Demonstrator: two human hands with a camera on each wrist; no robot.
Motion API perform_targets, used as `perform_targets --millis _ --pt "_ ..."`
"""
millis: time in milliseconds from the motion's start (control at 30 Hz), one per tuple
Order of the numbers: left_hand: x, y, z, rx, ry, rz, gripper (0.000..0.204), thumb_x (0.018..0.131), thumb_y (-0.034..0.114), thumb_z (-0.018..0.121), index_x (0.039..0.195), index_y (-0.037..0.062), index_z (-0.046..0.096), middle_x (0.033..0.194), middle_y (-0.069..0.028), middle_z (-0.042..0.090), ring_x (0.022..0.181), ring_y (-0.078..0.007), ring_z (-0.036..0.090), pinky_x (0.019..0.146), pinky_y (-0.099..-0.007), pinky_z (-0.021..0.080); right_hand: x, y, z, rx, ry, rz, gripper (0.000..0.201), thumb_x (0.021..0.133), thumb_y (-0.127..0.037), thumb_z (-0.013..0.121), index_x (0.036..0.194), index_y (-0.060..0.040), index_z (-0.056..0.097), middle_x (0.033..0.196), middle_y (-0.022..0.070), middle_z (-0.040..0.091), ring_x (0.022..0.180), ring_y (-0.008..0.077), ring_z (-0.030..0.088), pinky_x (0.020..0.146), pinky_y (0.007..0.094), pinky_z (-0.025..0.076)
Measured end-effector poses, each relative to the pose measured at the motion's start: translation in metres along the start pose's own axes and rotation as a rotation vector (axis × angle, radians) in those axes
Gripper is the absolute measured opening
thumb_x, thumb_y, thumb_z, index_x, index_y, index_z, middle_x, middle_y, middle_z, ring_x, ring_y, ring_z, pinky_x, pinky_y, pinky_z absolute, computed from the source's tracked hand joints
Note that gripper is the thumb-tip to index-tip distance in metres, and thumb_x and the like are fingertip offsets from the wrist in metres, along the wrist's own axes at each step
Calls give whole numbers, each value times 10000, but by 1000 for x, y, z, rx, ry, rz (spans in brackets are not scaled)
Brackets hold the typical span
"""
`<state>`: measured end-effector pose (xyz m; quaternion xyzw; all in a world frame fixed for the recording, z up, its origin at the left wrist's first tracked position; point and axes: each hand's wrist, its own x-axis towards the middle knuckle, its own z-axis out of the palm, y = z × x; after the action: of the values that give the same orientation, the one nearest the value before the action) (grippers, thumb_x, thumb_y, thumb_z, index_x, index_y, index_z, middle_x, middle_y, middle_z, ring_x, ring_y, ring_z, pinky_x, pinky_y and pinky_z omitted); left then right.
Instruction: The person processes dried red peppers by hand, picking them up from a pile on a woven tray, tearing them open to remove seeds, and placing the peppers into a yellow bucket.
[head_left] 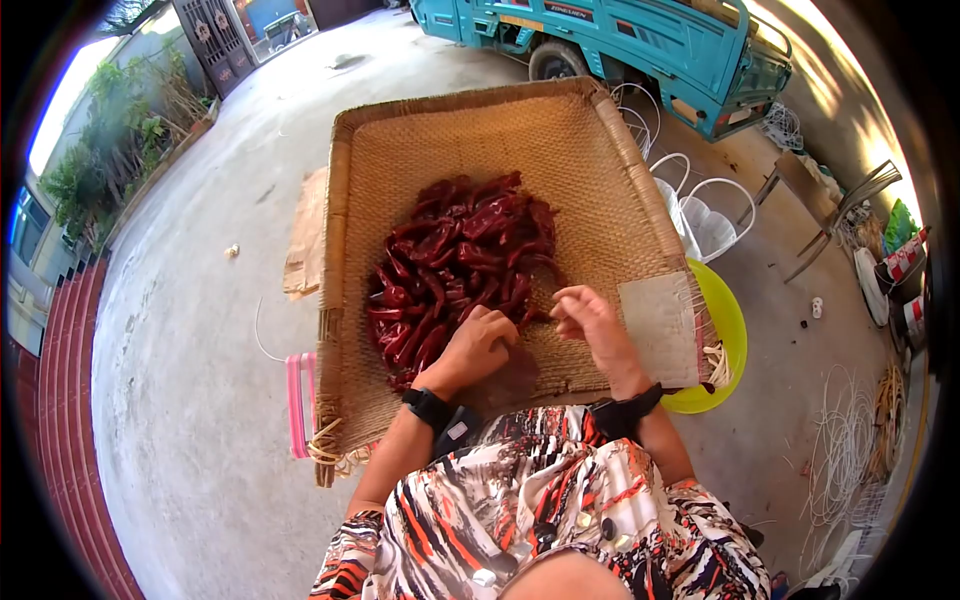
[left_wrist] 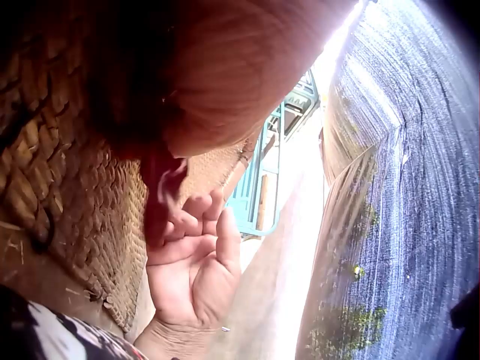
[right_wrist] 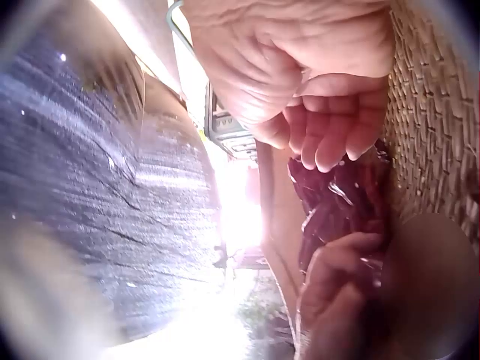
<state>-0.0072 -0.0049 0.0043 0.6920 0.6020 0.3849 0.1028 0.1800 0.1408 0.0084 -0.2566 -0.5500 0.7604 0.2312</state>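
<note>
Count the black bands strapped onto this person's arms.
2: the left band on the left forearm, the right band on the right forearm.

Head view: way through above tan woven-straw tray (head_left: 590, 150), upper right of heap, inside raised rim (head_left: 640, 150). Glossy dark-red pepper heap (head_left: 460, 260) blocks centre; bright yellow-green plastic basin (head_left: 728, 325) flanks right edge.

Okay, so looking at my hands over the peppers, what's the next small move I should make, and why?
I'd probably close your right hand on the free end of the red pepper. It seems to stick out from your left hand, close to your right fingers, and your right palm looks empty.
</note>
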Motion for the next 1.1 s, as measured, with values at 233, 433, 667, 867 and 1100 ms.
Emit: perform_targets --millis 233,433,667,867,1100 --pt "-5 -4 2 -168 151 -270 179 710 -62 537 866 20 568 838 -95 619 800 -224 602 718 -290 468 -5 6 43 -620 -263 -264 326 954 -243 609 1165 4 584 985 68 671 896 170 635 812 290 504" --pt "-6 -3 0 -365 163 -315 138 750 -47 519 861 26 559 801 -16 574 736 -116 561 668 -254 450 -3 7 47 -396 -240 -80 256 955 -169 613 1155 -10 600 1007 37 659 928 110 598 831 266 491" --pt "-4 10 -6 -818 147 -444 160 788 -26 472 891 32 579 811 -1 595 775 -73 548 693 -228 456 -5 7 46 -266 -222 -73 208 965 -182 613 1106 -30 616 915 -4 637 836 61 570 765 227 490" --pt "-2 10 -8 -813 336 -473 172 843 -5 459 944 48 587 842 3 603 714 -64 554 647 -207 449 -1 0 4 65 43 -34 170 973 -210 594 1060 -64 610 852 3 637 717 67 583 652 229 514" --pt "-3 5 -5 -791 457 -498 165 852 -5 459 931 52 592 836 -2 604 672 -59 537 615 -203 435 -4 -17 -93 789 306 -306 218 982 -269 572 1043 -66 623 837 14 646 698 119 589 654 263 500"
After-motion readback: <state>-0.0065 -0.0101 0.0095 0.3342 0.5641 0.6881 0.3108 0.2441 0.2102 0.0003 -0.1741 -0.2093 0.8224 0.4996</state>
